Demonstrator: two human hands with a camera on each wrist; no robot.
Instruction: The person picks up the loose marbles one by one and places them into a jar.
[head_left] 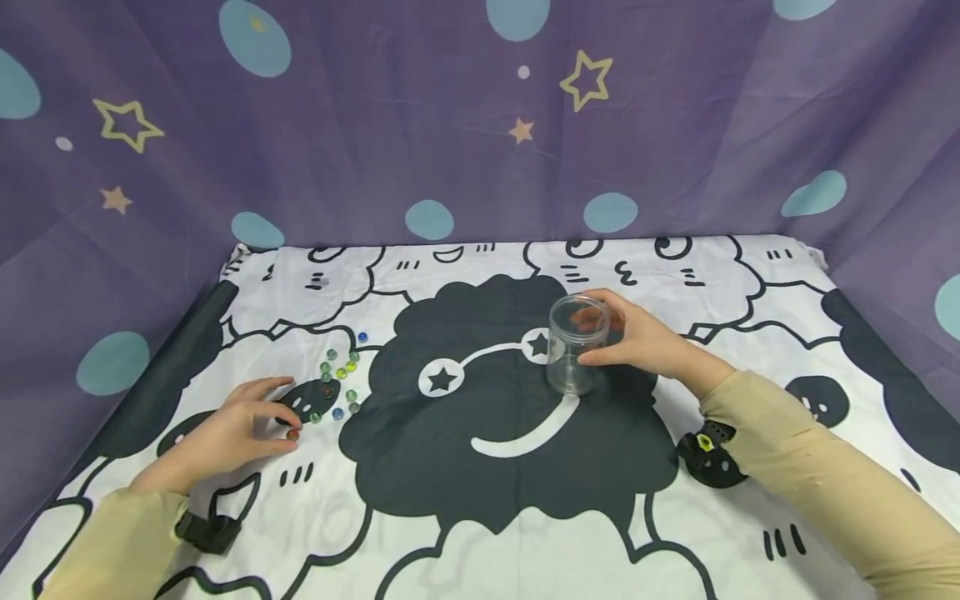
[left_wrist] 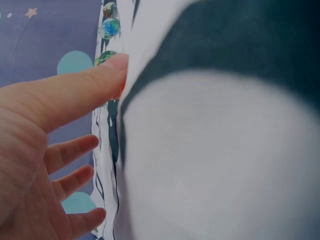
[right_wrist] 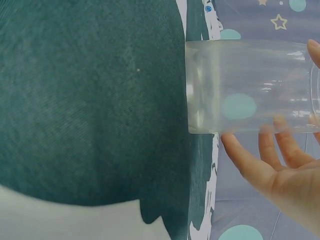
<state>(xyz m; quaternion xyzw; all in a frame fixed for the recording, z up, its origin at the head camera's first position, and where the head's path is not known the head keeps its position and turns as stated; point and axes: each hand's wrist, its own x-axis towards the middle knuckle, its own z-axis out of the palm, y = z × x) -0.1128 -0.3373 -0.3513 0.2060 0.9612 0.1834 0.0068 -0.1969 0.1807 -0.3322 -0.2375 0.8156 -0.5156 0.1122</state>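
Observation:
At the table's left side, my left hand pinches a reddish-orange marble between thumb and index fingertip, low over the cloth. The other fingers are spread; in the left wrist view the thumb hides most of that marble. Just beyond the fingertips lies a loose group of glass marbles, among them a blue one, a yellow one and several green ones. Right of centre, a clear plastic jar stands upright and lidless on the dark cloud print. My right hand grips it from the right near the rim.
A white cloth with black cartoon prints covers the table. One dark blue marble lies at the far end of the group. Behind the table hangs a purple curtain with stars and blue spots.

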